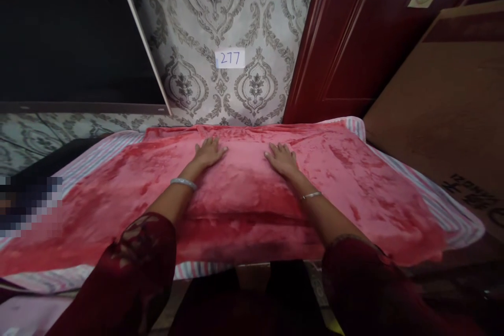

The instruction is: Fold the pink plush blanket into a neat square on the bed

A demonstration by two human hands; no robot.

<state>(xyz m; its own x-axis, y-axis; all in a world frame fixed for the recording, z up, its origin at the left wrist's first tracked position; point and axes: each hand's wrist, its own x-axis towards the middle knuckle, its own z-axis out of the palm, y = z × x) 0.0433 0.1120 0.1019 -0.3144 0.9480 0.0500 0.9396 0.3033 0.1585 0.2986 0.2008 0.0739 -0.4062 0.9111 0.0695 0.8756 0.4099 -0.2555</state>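
A plush pink-red blanket point(244, 189) lies spread out in front of me, with some wrinkles and darker brushed patches. My left hand point(210, 152) rests flat on its far half, fingers spread. Level with it, to the right, my right hand point(282, 159) also lies palm down on the blanket, fingers apart. Neither hand grips anything. Beneath the blanket, a striped cloth point(441, 199) in white, pink and grey shows along the sides and at the near left edge. What supports both layers is mostly hidden.
Behind the blanket rises a patterned wall point(212, 5) bearing a paper label point(230, 58) marked 277. A black television screen point(74, 31) hangs at the left. A dark red door point(338, 37) and a large cardboard box point(444, 89) stand at the right.
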